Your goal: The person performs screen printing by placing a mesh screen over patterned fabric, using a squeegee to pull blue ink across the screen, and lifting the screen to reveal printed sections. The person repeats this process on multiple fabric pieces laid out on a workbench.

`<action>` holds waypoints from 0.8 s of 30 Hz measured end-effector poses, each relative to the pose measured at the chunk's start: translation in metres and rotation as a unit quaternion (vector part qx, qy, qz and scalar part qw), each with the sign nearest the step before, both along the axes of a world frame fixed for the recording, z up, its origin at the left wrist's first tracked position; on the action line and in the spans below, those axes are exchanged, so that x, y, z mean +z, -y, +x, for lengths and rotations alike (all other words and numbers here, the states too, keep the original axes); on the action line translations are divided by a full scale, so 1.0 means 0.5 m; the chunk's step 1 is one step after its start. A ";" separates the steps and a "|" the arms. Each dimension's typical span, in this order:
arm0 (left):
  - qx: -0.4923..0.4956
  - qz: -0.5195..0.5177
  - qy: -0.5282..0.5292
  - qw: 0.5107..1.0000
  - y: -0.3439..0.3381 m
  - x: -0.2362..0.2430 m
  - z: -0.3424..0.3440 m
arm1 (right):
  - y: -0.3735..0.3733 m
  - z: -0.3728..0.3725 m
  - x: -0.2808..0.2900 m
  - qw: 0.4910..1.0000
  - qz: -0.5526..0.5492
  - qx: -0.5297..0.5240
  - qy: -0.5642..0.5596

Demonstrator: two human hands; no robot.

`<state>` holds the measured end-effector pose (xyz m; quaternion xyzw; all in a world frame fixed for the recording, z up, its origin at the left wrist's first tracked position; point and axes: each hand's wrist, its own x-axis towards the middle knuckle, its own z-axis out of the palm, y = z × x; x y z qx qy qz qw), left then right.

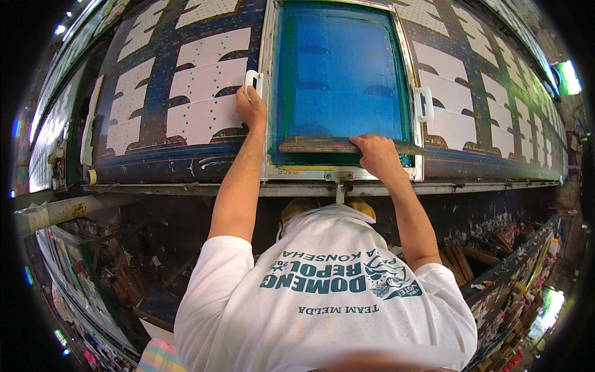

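A screen-printing frame (310, 175) with a translucent blue mesh (341, 74) lies on the long dark table in front of me. Green ink rims the mesh. My left hand (252, 110) is closed around the white handle (251, 80) on the frame's left side. Near the frame's front end, my right hand (379, 156) grips a squeegee (316, 146) with a dark wooden bar, which lies crosswise over the mesh and reaches past the right rim. A second white handle (425, 104) on the right side is untouched. Pale cut fabric pieces (209, 80) show through the mesh.
More pale fabric pieces (443, 93), many dotted green, lie in rows on both sides of the frame. A metal rail (235, 190) runs along the table's front edge. Wooden scraps (458, 263) and debris sit below it. Another table (56, 133) stands at far left.
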<state>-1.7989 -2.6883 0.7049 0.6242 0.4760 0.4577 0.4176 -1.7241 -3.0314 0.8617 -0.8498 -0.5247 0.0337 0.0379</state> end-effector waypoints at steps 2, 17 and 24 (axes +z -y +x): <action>0.006 0.001 -0.006 1.000 0.005 0.006 0.000 | 0.013 -0.004 0.003 0.999 -0.033 -0.002 -0.008; 0.075 0.066 -0.064 0.993 0.017 0.031 0.011 | 0.206 0.009 -0.004 0.967 0.032 0.128 -0.219; 0.082 0.085 -0.080 0.990 0.013 0.024 0.009 | 0.280 0.260 0.013 0.967 0.236 -0.080 -0.055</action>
